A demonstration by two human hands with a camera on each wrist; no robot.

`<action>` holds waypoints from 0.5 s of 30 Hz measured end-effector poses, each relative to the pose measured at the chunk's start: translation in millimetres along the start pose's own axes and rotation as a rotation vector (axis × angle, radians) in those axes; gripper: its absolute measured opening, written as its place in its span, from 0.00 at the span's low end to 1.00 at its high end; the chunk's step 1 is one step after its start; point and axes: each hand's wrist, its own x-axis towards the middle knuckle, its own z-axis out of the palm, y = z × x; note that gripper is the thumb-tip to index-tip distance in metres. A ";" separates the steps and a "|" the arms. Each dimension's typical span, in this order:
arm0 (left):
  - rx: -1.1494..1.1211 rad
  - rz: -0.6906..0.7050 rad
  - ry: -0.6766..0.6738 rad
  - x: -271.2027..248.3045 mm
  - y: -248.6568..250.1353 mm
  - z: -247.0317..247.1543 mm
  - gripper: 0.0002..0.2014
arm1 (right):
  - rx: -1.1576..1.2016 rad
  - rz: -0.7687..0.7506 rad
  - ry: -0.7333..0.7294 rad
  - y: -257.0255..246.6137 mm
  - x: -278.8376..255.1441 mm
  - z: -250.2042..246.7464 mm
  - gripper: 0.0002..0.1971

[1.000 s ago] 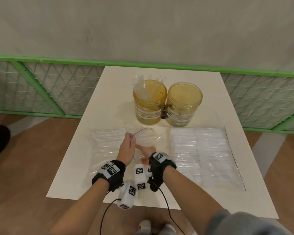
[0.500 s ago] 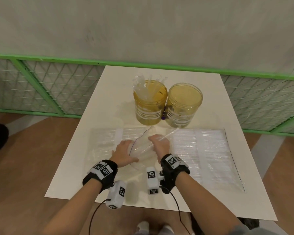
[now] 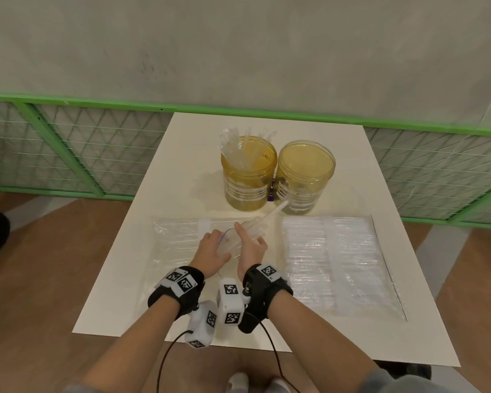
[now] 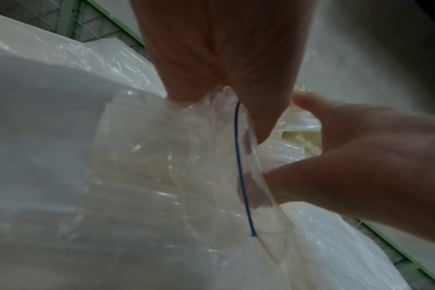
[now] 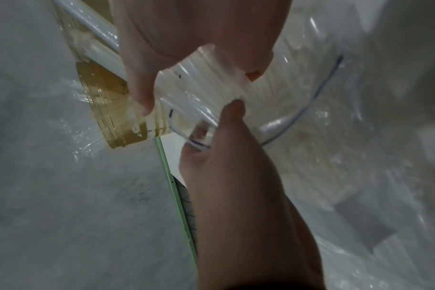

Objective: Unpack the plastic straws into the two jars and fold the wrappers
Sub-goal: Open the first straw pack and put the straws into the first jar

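Two amber jars stand at the table's back: the left jar (image 3: 248,177) holds several clear straws, the right jar (image 3: 305,177) looks empty. My left hand (image 3: 211,251) pinches the open mouth of a clear wrapper bag (image 3: 182,245), its blue-lined rim (image 4: 241,166) showing in the left wrist view. My right hand (image 3: 251,245) grips a bundle of clear straws (image 3: 262,221) (image 5: 211,86) that sticks out of the bag mouth, tips pointing up-right toward the right jar.
A second full bag of straws (image 3: 338,262) lies flat on the right side of the white table (image 3: 182,137). A green-framed mesh fence (image 3: 68,148) runs behind the table. Wrist cables hang over the near edge.
My right hand has closed round the straws and drawn them further out of the bag toward the jars. My left hand has slid closer to it on the bag mouth.
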 end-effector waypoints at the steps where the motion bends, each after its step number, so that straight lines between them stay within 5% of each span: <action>1: -0.009 0.003 0.001 0.0 1.4 0.8 0.21 | 0.004 -0.003 0.022 0.5 -1.1 1.4 0.49; 6: -0.067 -0.019 -0.037 -0.5 -5.3 2.0 0.27 | -0.004 -0.048 0.038 0.9 -4.8 2.2 0.12; 11: -0.160 -0.139 0.017 -1.9 -32.1 -10.1 0.32 | 0.055 -0.159 0.059 -25.8 6.9 -22.7 0.03; 15: -0.215 -0.135 -0.053 -5.9 -21.7 -5.7 0.42 | 0.026 -0.338 0.039 -38.2 5.7 -22.2 0.14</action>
